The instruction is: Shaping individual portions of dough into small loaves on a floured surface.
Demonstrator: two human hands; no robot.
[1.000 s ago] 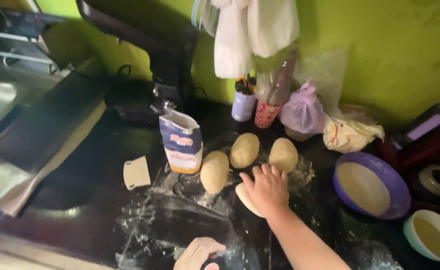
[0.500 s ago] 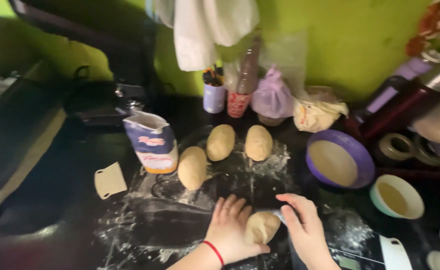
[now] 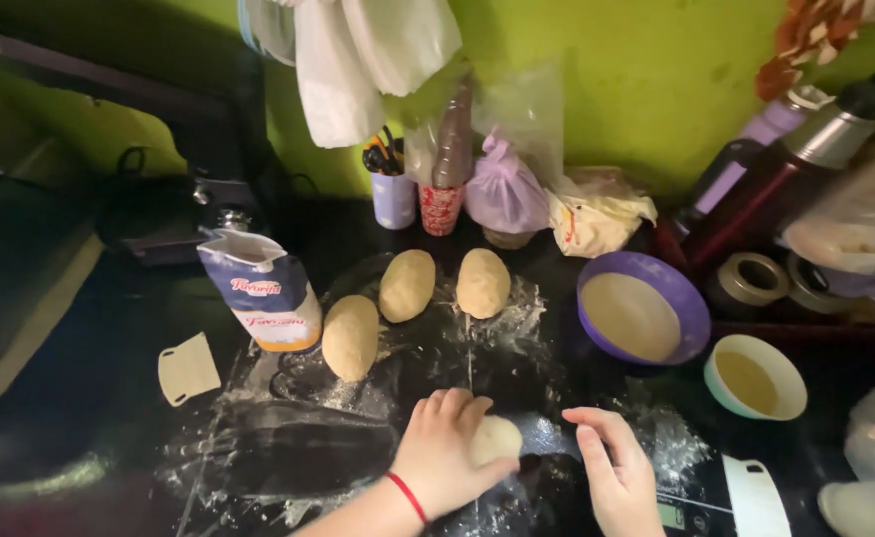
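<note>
Nearest the camera, on the floured black tabletop (image 3: 109, 438), the left hand (image 3: 444, 452) cups a small dough ball (image 3: 495, 438), fingers curled over its top and left side, palm down. The right hand (image 3: 616, 472) stands just beside the ball on its right, fingers loosely together and slightly bent, not visibly touching it. A scale (image 3: 716, 507) lies at the lower right edge, near the right hand.

Farther out, three shaped dough loaves (image 3: 350, 336) (image 3: 406, 284) (image 3: 483, 282) rest on the flour. A flour bag (image 3: 263, 298) stands upright left of them, with a scraper (image 3: 188, 369) lying flat beyond it. A purple bowl (image 3: 691, 308) and a small white bowl (image 3: 785, 368) sit to the right. Cups, bags and bottles line the green wall.

Risk, as judged: flour cover under the ball looks thin, so the dough may stick and tear. A wide right-hand sweep could knock the small bowl or the scale
</note>
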